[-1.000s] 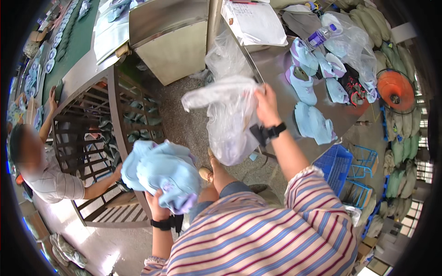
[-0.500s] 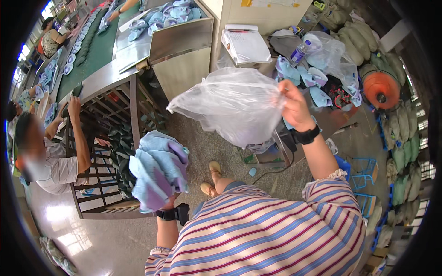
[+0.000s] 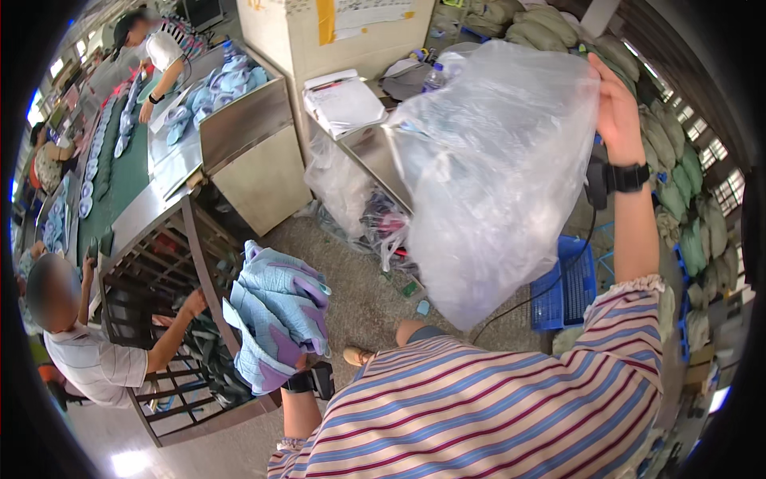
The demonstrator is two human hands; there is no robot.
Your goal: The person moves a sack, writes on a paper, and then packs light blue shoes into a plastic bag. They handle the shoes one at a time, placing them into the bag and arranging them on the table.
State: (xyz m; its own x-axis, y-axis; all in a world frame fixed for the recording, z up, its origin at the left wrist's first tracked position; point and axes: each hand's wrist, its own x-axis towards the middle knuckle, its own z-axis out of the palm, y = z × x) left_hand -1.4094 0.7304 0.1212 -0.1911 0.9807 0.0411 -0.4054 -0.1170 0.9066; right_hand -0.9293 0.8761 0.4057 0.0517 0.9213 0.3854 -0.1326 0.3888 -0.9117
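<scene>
1. I see the right hand [image 3: 618, 108] raised high at the upper right, its fingers curled shut on the top edge of a clear plastic bag [image 3: 495, 168]. The back of the hand faces the camera; the fingertips are hidden behind the film.
2. The right wrist carries a black band [image 3: 626, 177], with a thin dark cable running down from it. The forearm stands nearly upright and the elbow sits low, in a striped sleeve [image 3: 630, 311].
3. The bag hangs from that grip, spread wide and puffed out. Its lower end narrows to a point above the floor [image 3: 351, 263], in front of the striped shirt. It touches nothing else that I can make out.
4. The left hand [image 3: 299, 363] is low at centre left and almost wholly covered by a bundle of light blue and purple cloth pieces [image 3: 275, 315]. I log the fingers as clamped on the bundle from below, though I cannot see them singly.
5. The left wrist also carries a black band [image 3: 307, 382]. The forearm points up and away from the body, holding the bundle up at chest level.
6. The bundle is well apart from the bag, left of it, and just beside a metal table frame [image 3: 195, 271].
7. Another seated person [image 3: 76, 335] at the lower left reaches an arm into that frame.
8. Behind the bag stands a steel bench [image 3: 375, 156] with a pad of papers [image 3: 343, 100] on it. A blue crate [image 3: 562, 283] sits on the floor below the right forearm.
</scene>
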